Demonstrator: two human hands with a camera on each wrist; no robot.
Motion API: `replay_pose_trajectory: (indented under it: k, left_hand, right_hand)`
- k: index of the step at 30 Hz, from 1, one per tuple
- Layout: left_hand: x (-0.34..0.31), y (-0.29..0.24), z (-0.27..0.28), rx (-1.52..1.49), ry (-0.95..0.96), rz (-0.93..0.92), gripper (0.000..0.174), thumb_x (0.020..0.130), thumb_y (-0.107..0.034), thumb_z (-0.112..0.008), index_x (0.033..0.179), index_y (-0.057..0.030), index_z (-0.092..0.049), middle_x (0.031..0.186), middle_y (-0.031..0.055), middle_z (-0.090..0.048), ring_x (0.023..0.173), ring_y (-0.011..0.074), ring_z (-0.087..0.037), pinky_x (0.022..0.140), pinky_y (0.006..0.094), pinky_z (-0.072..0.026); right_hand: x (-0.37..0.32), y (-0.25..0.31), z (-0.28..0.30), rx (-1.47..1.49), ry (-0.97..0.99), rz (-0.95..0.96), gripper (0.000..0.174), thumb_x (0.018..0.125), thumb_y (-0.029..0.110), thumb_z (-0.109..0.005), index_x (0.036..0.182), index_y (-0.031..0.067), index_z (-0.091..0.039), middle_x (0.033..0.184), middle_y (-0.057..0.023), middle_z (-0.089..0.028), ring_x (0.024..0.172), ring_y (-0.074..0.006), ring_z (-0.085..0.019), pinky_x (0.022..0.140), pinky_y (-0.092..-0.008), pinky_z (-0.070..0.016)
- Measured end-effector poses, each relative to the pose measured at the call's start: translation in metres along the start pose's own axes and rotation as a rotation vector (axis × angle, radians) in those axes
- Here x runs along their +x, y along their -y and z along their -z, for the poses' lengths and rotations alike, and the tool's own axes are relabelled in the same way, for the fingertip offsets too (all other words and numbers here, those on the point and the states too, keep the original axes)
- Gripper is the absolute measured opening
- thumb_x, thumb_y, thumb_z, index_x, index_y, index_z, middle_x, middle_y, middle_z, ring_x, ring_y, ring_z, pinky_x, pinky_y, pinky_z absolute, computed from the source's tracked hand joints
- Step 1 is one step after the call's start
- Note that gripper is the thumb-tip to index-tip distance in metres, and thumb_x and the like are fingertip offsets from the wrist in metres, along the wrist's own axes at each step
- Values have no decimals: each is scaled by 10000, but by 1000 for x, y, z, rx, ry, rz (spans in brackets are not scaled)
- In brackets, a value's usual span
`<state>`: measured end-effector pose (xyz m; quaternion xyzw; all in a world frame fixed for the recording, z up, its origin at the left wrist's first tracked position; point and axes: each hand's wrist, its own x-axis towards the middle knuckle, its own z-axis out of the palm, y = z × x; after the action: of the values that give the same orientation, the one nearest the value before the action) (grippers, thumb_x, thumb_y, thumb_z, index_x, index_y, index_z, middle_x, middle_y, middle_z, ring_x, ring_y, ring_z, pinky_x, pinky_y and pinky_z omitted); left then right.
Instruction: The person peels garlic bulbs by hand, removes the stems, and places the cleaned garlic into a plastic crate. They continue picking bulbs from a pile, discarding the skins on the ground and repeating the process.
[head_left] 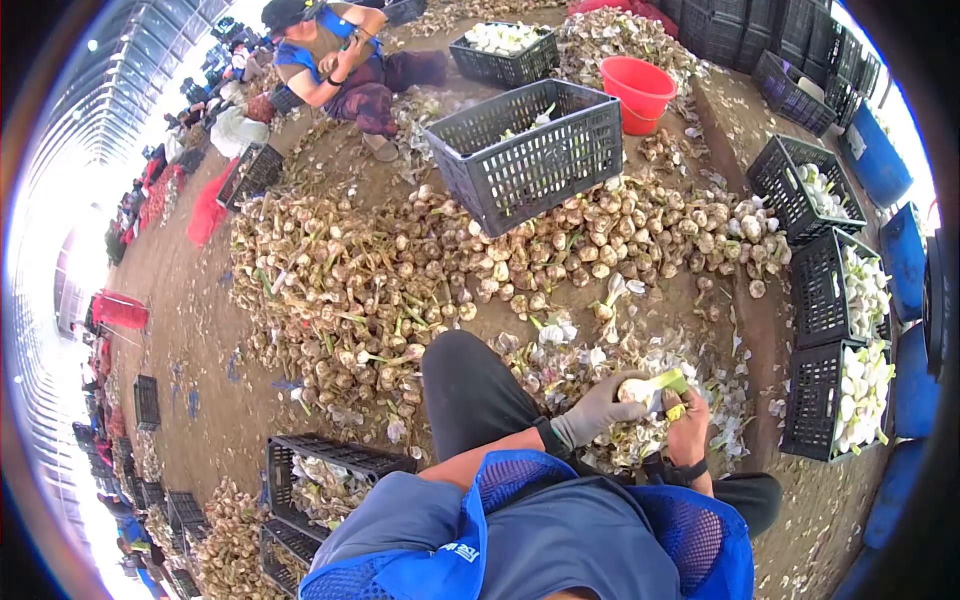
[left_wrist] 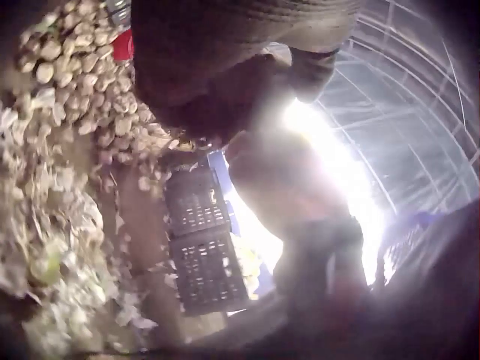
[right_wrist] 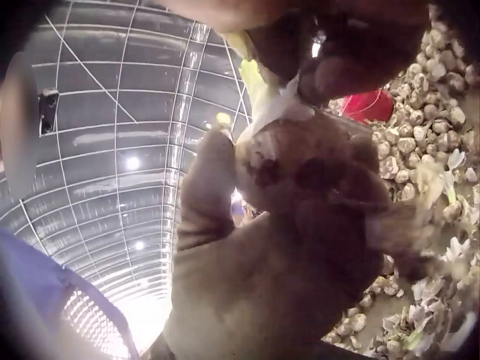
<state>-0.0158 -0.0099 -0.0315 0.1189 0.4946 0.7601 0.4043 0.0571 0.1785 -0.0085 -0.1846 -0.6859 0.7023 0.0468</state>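
Observation:
In the head view, my gloved left hand [head_left: 600, 412] grips a garlic bulb [head_left: 633, 391] whose pale green stem [head_left: 668, 380] points right. My bare right hand [head_left: 687, 425], with yellow wrap on a finger, curls its fingers at the bulb's neck. The right wrist view shows the bulb [right_wrist: 289, 154] up close, the gloved left hand [right_wrist: 262, 277] around it from below and the right hand's dark fingers [right_wrist: 352, 60] against the neck, a small shiny spot between them. In the left wrist view the glove [left_wrist: 232, 52] hides the bulb; the right hand [left_wrist: 285, 176] is blurred.
A heap of garlic [head_left: 350, 270] spreads ahead, with an upright black crate [head_left: 530, 155] and a red bucket [head_left: 638, 92] beyond. Crates of pale garlic [head_left: 862, 395] line the right, beside blue barrels [head_left: 903, 262]. Peelings cover the ground around the knees. Another person [head_left: 335, 65] sits at upper left.

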Motion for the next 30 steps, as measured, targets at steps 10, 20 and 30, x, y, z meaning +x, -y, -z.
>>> replay_pose_trajectory:
  k: [10,20,30]
  left_hand:
    - [-10,1,19,-560,7,271,526,948,-419,-611,1327,-54,-614,1110,42,-709,906,156,-681,750,311,-573]
    - [-5,-16,-3,-473,-64,188,598,923,-319,-604,1454,-64,-503,1136,32,-676,906,157,-647,750,311,-540]
    - [11,-9,16,-560,-85,287,559,1019,-554,-564,1345,-102,-586,1123,30,-697,960,143,-690,804,342,-587]
  right_hand:
    - [1,14,-21,-479,-132,242,174,954,80,-648,1100,21,-722,942,-134,-741,877,-287,-679,816,-388,-513]
    - [5,6,-16,-443,-140,70,193,981,69,-625,1145,-4,-695,952,-43,-714,862,-115,-607,773,-291,-493]
    - [-1,20,-18,-126,-11,75,203,1015,28,-576,1193,-15,-664,1004,-3,-686,930,-73,-601,810,-251,-495]
